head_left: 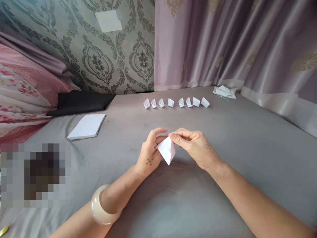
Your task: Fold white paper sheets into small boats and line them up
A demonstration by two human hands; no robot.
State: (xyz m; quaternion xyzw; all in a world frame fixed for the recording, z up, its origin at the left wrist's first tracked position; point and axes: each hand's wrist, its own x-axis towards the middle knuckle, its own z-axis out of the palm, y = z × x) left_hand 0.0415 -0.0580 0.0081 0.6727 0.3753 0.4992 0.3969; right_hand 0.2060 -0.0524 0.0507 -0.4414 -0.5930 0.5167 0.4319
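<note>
A small folded white paper (166, 150), pointed at its lower end, is held between both hands above the grey sheet. My left hand (151, 150) is closed around its left side, with the index finger raised and curled; some of the fingers are hidden behind the paper. Thumb and fingers of my right hand (194, 145) pinch its top corner. Further back, several folded white paper pieces (170, 102) stand in a row.
A stack of white paper (87, 126) lies to the left, near a black cloth (83, 102). More folded paper (225, 91) sits at the back right beside a thin greenish stick. Curtains (198, 43) hang behind the grey sheet (210, 205). A blurred patch covers the lower left.
</note>
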